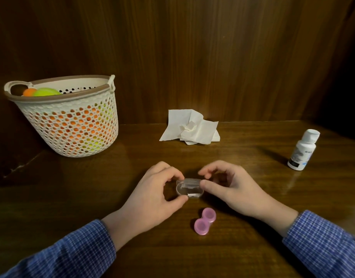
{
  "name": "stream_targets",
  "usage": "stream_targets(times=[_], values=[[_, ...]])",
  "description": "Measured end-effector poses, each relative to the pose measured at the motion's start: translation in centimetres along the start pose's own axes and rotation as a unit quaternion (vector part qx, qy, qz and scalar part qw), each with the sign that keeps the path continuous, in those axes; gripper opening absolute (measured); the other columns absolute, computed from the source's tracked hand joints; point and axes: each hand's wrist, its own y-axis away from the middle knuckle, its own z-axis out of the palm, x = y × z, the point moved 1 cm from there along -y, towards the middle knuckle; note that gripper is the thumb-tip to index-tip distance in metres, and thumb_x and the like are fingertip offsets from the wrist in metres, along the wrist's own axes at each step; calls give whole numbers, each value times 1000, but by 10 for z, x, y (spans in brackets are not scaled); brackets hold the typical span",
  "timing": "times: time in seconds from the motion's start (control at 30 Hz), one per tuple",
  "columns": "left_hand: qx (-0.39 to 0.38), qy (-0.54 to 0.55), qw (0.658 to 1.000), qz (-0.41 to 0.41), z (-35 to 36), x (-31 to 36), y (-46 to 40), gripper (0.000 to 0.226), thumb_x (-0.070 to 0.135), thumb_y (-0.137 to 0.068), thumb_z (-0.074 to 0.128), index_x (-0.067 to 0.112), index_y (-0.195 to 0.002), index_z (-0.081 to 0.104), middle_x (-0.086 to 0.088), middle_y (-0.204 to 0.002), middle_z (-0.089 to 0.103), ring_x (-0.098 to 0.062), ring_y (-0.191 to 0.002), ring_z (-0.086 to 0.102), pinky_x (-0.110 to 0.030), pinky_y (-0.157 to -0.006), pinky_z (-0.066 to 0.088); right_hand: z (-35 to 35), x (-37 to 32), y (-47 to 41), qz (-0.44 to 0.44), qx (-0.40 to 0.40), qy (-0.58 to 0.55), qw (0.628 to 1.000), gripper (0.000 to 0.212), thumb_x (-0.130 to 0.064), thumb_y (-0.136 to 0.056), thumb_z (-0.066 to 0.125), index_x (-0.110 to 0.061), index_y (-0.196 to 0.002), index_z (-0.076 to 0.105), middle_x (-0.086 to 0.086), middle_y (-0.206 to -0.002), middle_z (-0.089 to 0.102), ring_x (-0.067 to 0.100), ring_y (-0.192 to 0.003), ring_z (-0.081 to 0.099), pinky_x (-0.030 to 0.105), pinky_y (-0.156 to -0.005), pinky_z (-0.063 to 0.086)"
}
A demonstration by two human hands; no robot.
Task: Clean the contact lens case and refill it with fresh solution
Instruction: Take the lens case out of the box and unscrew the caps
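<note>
The dark polished wooden worktop [242, 197] carries everything, with the small clear oval plastic box [189, 188] at its middle serving as landmark. Far to the left of and behind that box stands a cream perforated plastic basket [72, 125] holding orange and green pieces. Behind the box lies a crumpled white paper tissue [190, 127]. Well to the right stands a white plastic solution bottle [303, 150], upright, cap on. The left hand [152, 197] and right hand [232, 189] both pinch the clear box at its ends. Just in front of the box lies the pink twin-cup contact lens case [204, 221], its long axis running diagonally, near-left to far-right.
</note>
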Motion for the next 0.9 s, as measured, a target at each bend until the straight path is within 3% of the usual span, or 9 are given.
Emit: stream_targets(times=[0.13,0.27,0.7,0.9], values=[[-1,2,1000,16,0,0,0,25,38,-85,77,41,-107,66,26,-112,54,1,-111,52,-21,-92,51,6,0,1,-7,-43,77,996,10,-32,-86,77,-39,-93,76,-20,-105,67,3,-105,64,26,-92,55],[-5,27,999,33,-1,1,1,22,37,-84,76,40,-105,68,26,-109,57,2,-110,54,-20,-91,51,7,-2,1,-3,-34,94,995,12,-28,-87,78,-37,-95,75,-19,-103,70,1,-103,65,26,-93,55],[-9,49,999,17,0,0,0,13,31,-93,69,39,-103,69,26,-106,58,4,-107,55,-11,-81,49,9,-2,0,-19,-22,108,994,9,-30,-86,79,-36,-92,76,-21,-100,69,-3,-102,64,12,-90,50],[-12,48,999,13,-1,1,0,13,31,-93,69,39,-103,69,25,-106,58,3,-106,56,-14,-83,50,9,-2,-1,-19,-24,109,994,9,-31,-86,79,-37,-92,75,-21,-101,69,-2,-104,64,20,-93,53]])
